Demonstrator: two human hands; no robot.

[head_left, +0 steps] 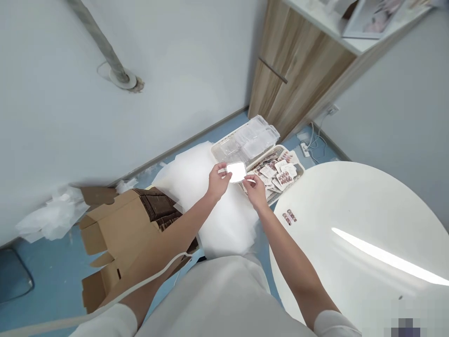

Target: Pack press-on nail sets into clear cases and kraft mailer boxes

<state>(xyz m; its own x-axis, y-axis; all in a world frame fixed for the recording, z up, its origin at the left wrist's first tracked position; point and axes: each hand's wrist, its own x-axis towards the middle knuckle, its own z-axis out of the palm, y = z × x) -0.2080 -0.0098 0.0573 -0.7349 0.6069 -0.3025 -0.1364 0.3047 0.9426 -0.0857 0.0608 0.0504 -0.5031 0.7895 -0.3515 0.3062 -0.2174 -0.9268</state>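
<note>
My left hand [218, 181] pinches the left end of a small white rectangular piece [236, 172] with rounded corners. It shines brightly, and I cannot tell whether it is a card or a clear case. At its lower right corner, my right hand [256, 191] grips it between thumb and fingers. Just beyond my hands lies a basket [214, 150] of clear plastic boxes [257, 135]. Beside it, a second basket [302, 171] holds many small cards [285, 177], some bearing sets of press-on nails. Under my forearms is a heap of white packing sheets [228, 224].
A round white table [336, 201] stands at right, with a set of press-on nails [289, 217] near its edge. To the left lies an opened cardboard box [119, 229] by crumpled plastic [56, 213]. A wooden cabinet [298, 61] and a power strip [305, 150] are behind.
</note>
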